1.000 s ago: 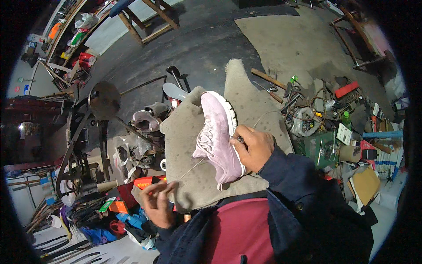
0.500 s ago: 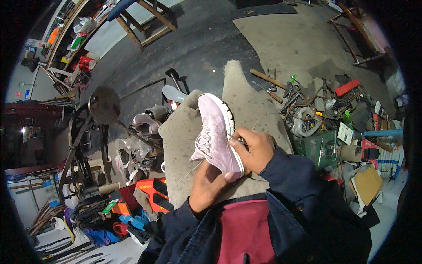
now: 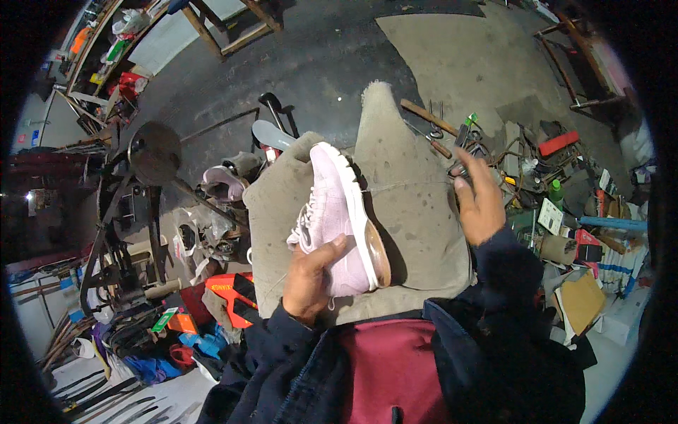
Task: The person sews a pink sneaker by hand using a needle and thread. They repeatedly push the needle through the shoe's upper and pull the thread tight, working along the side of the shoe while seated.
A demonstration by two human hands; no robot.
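Observation:
A pale pink sneaker (image 3: 332, 205) with a white sole and tan heel rests tilted on its side on the grey cloth (image 3: 417, 233) over my lap, its sole facing right. My left hand (image 3: 308, 277) grips it near the heel, thumb across the upper. To the right, away from the shoe, my right hand (image 3: 482, 201) is raised with a small dark metal tool (image 3: 458, 170) in its curled fingers; its working end cannot be made out. A thin thread (image 3: 406, 186) stretches from the sole's edge toward that hand.
Hand tools and scraps (image 3: 522, 159) lie heaped on the right, with a wooden-handled tool (image 3: 429, 117) beside the cloth. A cast-iron machine with a round wheel (image 3: 155, 153) stands at left. Another shoe (image 3: 224, 184) and an orange-red box (image 3: 229, 295) are nearer.
My right hand has moved from the sole out to the right, drawing the thread across the cloth. My left hand has turned the sneaker so more of its sole shows.

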